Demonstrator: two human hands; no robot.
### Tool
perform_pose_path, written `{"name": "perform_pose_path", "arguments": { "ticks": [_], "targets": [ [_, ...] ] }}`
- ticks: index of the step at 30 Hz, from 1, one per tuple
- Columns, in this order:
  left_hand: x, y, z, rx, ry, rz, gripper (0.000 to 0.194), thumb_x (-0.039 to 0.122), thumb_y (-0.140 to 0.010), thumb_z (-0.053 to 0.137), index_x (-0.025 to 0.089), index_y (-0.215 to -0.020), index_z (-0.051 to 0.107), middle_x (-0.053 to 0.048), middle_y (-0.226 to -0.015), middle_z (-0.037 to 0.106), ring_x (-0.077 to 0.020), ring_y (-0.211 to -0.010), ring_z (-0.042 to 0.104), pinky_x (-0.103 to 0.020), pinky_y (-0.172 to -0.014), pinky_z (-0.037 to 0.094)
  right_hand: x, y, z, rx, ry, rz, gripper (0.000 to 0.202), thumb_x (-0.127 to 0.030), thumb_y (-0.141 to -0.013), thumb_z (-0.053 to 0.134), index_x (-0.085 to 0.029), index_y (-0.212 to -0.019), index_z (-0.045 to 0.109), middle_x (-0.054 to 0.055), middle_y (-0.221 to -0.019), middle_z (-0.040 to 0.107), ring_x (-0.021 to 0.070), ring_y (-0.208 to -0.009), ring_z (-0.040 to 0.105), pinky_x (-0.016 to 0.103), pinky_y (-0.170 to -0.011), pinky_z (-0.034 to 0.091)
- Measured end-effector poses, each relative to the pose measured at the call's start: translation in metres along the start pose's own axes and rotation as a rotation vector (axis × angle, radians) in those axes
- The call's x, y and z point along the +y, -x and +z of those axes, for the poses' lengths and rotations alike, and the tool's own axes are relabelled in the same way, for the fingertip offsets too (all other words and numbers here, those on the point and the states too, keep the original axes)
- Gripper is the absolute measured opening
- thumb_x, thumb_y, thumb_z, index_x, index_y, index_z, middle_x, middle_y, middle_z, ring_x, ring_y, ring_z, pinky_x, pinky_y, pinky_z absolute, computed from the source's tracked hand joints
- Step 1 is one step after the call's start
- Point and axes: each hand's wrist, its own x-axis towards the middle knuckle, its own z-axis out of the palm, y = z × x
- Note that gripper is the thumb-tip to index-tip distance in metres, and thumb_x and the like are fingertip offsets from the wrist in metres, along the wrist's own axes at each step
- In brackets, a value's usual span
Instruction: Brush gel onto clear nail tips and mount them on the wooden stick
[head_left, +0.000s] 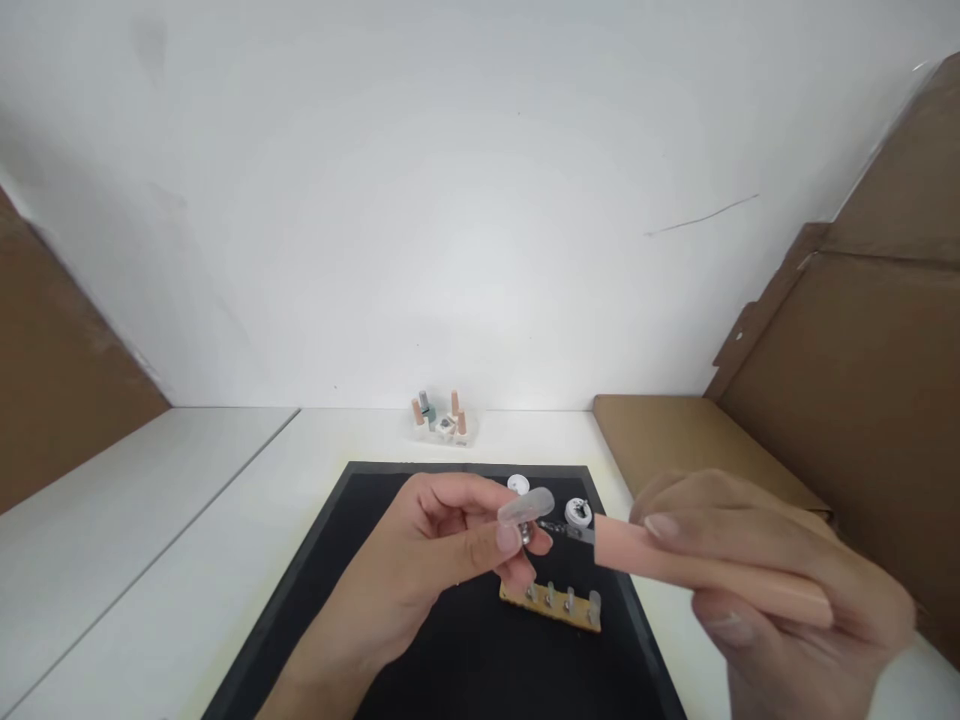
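Observation:
My left hand (416, 565) pinches a small metal stand (526, 534) between thumb and fingers. On it sits a clear false nail tip (529, 505), held above the black mat. My right hand (780, 550) is closed around a nail polish brush (622, 545) with a peach handle. Its clear stem and dark-flecked bristle end (556, 527) point left, close beside the stand and just under the nail tip; I cannot tell whether they touch. Below the hands, a tan strip (555, 606) carries several more clear nail tips on small stands, its left end partly behind my left fingers.
A black mat (420, 670) lies on the white table (247, 520). Near its far right are an open white pot (577, 512) and a white round lid (517, 484). Farther back stands a clear tray (450, 437) of polish bottles. Cardboard (675, 430) borders the right side.

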Motion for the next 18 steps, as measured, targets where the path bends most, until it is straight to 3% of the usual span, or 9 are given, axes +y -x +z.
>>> {"name": "perform_pose_path", "arguments": {
  "ticks": [4, 9, 18],
  "targets": [
    [0.002, 0.004, 0.001, 0.028, -0.037, -0.009, 0.016, 0.034, -0.071, 0.089, 0.019, -0.072, 0.084, -0.002, -0.07, 0.078, -0.0072, -0.054, 0.062, -0.017, -0.059, 0.052, 0.0, 0.003, -0.004, 0.008, 0.061, 0.009, 0.026, -0.019, -0.089, 0.066, -0.021, -0.114, 0.073, 0.005, -0.077, 0.072, 0.0188, -0.059, 0.062, 0.032, -0.044, 0.048],
    [0.003, 0.005, -0.001, 0.061, -0.043, 0.004, 0.014, 0.033, -0.07, 0.089, 0.02, -0.073, 0.084, -0.003, -0.07, 0.078, -0.0088, -0.054, 0.062, -0.019, -0.059, 0.052, -0.001, 0.009, -0.003, 0.077, 0.064, 0.041, 0.023, -0.021, -0.088, 0.066, -0.022, -0.11, 0.074, 0.004, -0.068, 0.067, 0.0189, -0.055, 0.056, 0.033, -0.044, 0.044],
    [0.005, 0.006, -0.003, 0.034, -0.063, 0.011, 0.013, 0.032, -0.074, 0.086, 0.019, -0.075, 0.084, -0.004, -0.071, 0.077, -0.0095, -0.056, 0.061, -0.02, -0.06, 0.051, -0.006, -0.002, 0.003, -0.015, 0.038, 0.012, 0.025, -0.017, -0.088, 0.065, -0.019, -0.112, 0.073, 0.005, -0.073, 0.07, 0.0187, -0.057, 0.06, 0.032, -0.044, 0.047]
  ]
}}
